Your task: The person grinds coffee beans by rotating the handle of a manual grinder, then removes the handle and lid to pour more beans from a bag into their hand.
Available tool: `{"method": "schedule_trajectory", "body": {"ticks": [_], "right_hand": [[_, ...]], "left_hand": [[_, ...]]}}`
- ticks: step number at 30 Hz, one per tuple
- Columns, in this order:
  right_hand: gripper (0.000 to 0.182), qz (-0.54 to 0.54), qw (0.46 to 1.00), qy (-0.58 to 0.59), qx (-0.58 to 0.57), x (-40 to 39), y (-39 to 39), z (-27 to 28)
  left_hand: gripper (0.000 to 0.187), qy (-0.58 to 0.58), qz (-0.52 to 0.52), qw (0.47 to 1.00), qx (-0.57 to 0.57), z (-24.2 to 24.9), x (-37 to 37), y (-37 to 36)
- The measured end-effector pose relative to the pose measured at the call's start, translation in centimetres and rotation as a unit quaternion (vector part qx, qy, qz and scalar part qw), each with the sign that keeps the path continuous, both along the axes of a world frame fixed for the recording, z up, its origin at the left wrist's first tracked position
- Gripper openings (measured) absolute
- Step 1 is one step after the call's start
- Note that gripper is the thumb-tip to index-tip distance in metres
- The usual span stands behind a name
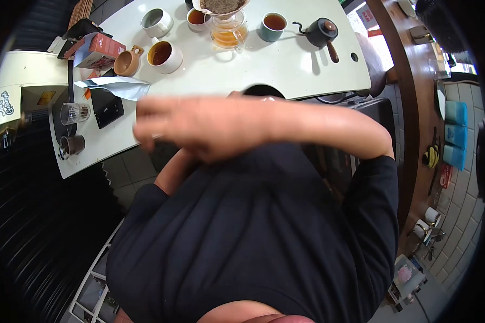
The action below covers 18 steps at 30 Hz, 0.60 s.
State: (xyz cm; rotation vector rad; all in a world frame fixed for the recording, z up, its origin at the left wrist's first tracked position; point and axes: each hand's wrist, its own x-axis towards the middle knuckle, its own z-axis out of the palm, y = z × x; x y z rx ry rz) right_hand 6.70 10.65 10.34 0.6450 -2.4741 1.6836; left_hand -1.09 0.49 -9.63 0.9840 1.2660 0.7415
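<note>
My right hand (191, 128) reaches across my chest to the left, over the table's near edge. Motion smears its fingers, and nothing can be made out in it. My left forearm runs up beneath it, and only a bit of my left hand (234, 93) shows beside a dark round vessel (262, 90), the rest being hidden. Near the right hand lie a silvery pouch (118, 86) and a black flat device (108, 110). Beyond are a white mug of dark liquid (164, 56), a tan cup (126, 63) and a glass server (228, 35) under a dripper of wet grounds (221, 5).
On the white table (210, 75) stand a green cup (272, 27), a black kettle (320, 32), a grey cup (156, 22) and a red box (99, 51). Two glasses (74, 113) are at the left edge. A wooden counter (415, 134) runs along the right.
</note>
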Motion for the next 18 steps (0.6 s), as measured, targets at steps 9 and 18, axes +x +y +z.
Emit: {"method": "schedule_trajectory", "body": {"ticks": [9,18], "right_hand": [[0.065,-0.355,0.913,0.018,0.2,12.4,3.0,-4.2],[0.048,-0.35,0.933,0.079,0.001,4.9,9.1,-7.5]], "left_hand": [[0.113,-0.206,0.164,0.928,0.264,-0.6,-1.0,-1.2],[0.087,0.076,-0.048,0.942,0.324,7.2,2.0,1.8]]}}
